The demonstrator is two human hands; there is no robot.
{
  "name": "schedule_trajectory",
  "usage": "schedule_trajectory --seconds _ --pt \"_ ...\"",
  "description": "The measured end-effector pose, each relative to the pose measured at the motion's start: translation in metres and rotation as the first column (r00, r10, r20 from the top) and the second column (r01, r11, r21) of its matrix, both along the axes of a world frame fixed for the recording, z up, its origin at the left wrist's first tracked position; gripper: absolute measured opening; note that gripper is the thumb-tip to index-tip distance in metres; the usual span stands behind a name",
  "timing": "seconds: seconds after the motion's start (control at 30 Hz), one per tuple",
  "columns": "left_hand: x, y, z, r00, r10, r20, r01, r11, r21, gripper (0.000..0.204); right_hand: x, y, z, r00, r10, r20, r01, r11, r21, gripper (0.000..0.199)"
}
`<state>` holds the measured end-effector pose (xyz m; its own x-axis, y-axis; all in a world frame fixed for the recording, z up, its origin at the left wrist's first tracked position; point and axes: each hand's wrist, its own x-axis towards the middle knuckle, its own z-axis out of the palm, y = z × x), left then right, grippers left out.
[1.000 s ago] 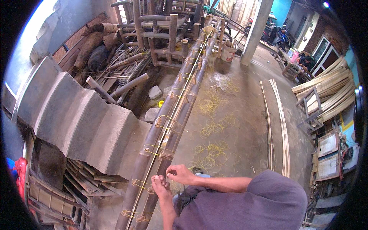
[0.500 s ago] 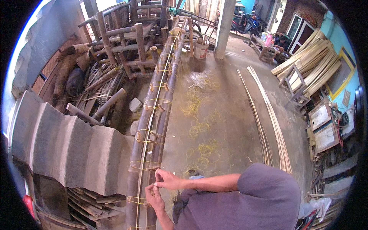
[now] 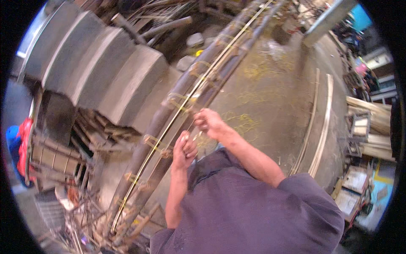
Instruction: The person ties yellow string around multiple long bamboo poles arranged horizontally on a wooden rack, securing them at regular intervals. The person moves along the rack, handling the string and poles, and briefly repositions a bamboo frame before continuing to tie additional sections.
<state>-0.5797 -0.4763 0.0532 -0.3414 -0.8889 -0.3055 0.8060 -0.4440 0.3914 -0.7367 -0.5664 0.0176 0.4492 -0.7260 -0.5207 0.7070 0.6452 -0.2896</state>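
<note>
Both hands are just to the right of a long frame of dark bamboo poles (image 3: 146,163) that slants across the view. A thin pale strip (image 3: 172,121) runs along its middle, and loops of yellow cord (image 3: 179,100) go round it at intervals. My left hand (image 3: 185,151) is closed, thumb uppermost, near the right-hand pole. A little farther off, my right hand (image 3: 208,122) is closed too, its fingers pinched. Something thin and pale shows between the hands, too blurred to name.
Loose yellow cord coils (image 3: 243,122) lie on the floor right of the frame. Long pale bamboo strips (image 3: 323,131) lie farther right. Grey corrugated sheeting (image 3: 95,63) stands at the left, with stacked wood (image 3: 97,129) below it. A post (image 3: 327,21) rises at the far right.
The view has swung, so the pole frame now slants and its near end shows. My hands have drawn apart from where their fingers met, and both remain closed.
</note>
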Motion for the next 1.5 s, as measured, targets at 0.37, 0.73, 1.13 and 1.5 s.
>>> schedule_trajectory --seconds 0.37,0.73,1.13,1.5 --pt "-0.013 -0.043 -0.053 0.938 0.217 0.271 -0.272 0.945 0.184 0.014 0.018 -0.025 -0.016 0.678 -0.168 -0.716 -0.068 0.955 -0.289 0.025" --pt "-0.054 -0.008 -0.023 0.801 0.220 0.557 -0.197 0.975 -0.103 0.027 -0.036 0.052 0.015 0.623 -0.062 -0.780 -0.488 0.749 -0.449 0.033" --pt "-0.111 -0.045 -0.011 0.625 0.158 0.765 -0.116 0.987 -0.110 0.025 -0.106 -0.001 0.044 0.488 -0.090 -0.868 -0.521 0.768 -0.373 0.018" --pt "-0.121 -0.117 -0.010 0.516 0.240 0.822 -0.178 0.969 -0.171 0.019 -0.102 -0.126 0.063 0.249 -0.534 -0.808 -0.806 0.349 -0.479 0.018"
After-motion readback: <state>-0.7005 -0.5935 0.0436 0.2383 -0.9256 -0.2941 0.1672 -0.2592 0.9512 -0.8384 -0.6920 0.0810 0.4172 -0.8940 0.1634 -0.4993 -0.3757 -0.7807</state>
